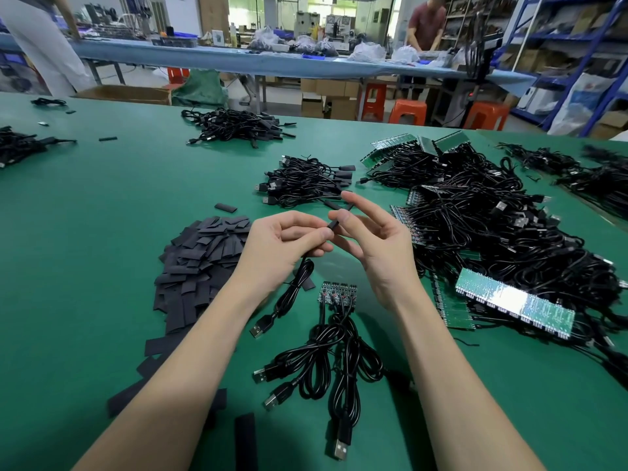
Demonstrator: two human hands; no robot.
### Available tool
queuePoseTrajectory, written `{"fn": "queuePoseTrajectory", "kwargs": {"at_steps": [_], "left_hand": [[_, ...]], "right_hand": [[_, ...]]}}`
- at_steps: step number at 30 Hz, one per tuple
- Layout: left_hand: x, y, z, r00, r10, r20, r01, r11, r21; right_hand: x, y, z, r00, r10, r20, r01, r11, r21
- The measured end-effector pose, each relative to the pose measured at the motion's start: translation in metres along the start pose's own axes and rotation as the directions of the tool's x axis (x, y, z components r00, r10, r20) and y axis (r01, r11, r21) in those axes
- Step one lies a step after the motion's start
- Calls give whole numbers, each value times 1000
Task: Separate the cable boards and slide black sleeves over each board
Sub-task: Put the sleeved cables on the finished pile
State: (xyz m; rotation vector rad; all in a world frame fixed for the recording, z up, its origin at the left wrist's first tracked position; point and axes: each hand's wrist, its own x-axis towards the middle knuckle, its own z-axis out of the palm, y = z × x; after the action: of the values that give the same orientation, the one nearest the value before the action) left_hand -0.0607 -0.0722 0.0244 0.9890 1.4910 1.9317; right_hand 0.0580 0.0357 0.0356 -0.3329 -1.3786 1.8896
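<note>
We see a strip of small joined cable boards (337, 294) lying flat on the green table, black cables trailing nearer; flat black sleeves (200, 263) lie heaped to its left. One sleeved cable (299, 287) hangs above them.

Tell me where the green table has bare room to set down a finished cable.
Widest bare stretch: left of the sleeve pile, running up to the far cable heap. A smaller patch lies between that heap and the middle cable bundle. The near right corner, below the panel strip, is also free. Crowded: the right-side tangle and the spot under the hands, by the small boards.
</note>
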Motion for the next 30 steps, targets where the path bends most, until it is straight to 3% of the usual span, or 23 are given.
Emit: {"fn": "queuePoseTrajectory", "kwargs": {"at_steps": [7,15,25,30], "left_hand": [[0,0,4,999,33,4,-34,999,27],[-2,1,3,995,91,42,-94,992,83],[-3,3,2,993,94,68,-101,989,109],[-3,3,2,995,89,48,-94,990,102]], "right_hand": [[2,-2,-7,983,181,31,-183,980,82],[2,-6,-13,960,273,65,-280,946,161],[3,-9,-19,945,300,131,-313,945,98],[0,-9,-14,967,233,106,-243,966,85]]}}
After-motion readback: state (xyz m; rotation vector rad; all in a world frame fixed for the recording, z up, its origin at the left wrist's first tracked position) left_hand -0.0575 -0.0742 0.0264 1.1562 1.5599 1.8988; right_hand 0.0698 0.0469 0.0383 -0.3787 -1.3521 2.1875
